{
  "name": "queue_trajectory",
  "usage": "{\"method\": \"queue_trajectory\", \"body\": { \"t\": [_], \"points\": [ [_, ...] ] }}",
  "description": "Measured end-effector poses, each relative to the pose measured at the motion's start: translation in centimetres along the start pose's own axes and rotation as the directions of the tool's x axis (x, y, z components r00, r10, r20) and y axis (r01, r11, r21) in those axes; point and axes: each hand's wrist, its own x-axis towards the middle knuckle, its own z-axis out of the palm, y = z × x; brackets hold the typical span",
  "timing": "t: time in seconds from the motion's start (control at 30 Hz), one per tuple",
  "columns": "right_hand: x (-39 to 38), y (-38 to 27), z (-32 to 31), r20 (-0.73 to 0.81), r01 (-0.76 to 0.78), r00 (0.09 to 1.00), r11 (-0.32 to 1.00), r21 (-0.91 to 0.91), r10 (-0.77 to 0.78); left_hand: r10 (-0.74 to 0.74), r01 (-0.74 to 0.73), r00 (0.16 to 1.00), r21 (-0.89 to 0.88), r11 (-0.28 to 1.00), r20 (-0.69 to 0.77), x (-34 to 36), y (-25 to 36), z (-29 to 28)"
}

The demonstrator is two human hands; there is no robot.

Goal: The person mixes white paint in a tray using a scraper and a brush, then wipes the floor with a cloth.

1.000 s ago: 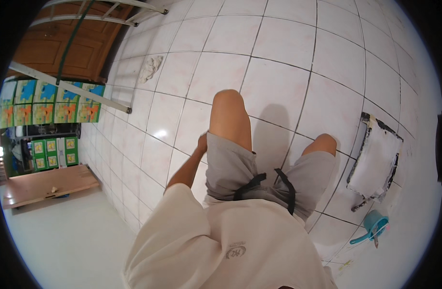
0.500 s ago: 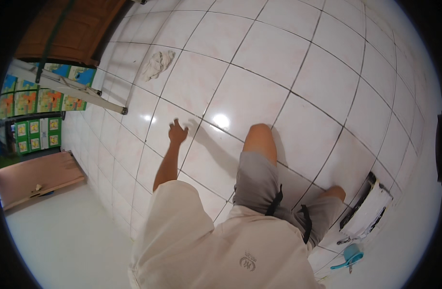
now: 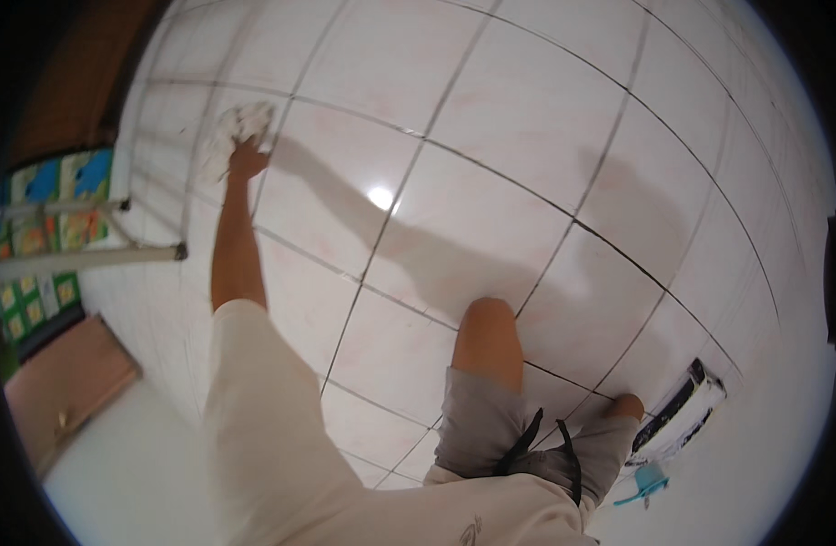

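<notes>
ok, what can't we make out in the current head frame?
All in the head view:
Left hand: blurred over the off-white rag; grip or mere contact unclear.
Right hand: not visible; out of frame or hidden, can't tell.
Brown door: cut off by fisheye rim.
Shirt emblem: cut by lower edge.
Teal dipper: contents too small.

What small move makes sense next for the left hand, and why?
The left hand should probably close on the cloth and gather it: the hand is at the crumpled cloth, which lies on the floor, and no firm grip can be made out.
</notes>
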Motion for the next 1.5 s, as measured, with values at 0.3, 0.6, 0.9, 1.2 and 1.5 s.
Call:
{"method": "queue_trajectory", "body": {
  "t": [0.3,0.6,0.9,1.2,1.5],
  "points": [
    [-1.6,-5.5,-0.7,-0.341,0.217,0.628,0.578,-0.787,-0.7,-0.13,0.068,0.984,-0.426,0.902,-0.118,-4.5,6.9,4.8],
    [-18.5,-27.0,4.9,-0.447,0.963,0.015,0.133,-0.236,-0.895,-0.111,0.045,0.993,-0.79,0.612,-0.03,-14.2,33.8,-0.8],
    [-16.8,-34.8,11.6,-0.157,0.975,0.044,0.008,0.222,-0.987,0.529,0.227,0.813,-0.969,0.099,0.244,-31.9,59.5,-12.1],
    [-14.6,-33.7,7.4,-0.515,0.957,0.228,0.092,0.276,-0.826,0.848,0.042,0.499,-0.983,0.179,0.176,-52.4,72.1,-22.7],
    [-14.5,-15.7,-3.6,-0.866,0.921,0.327,-0.078,0.382,-0.379,0.896,-0.366,0.429,-0.929,0.054,-0.117,-60.0,73.3,-25.9]
  ]
}}
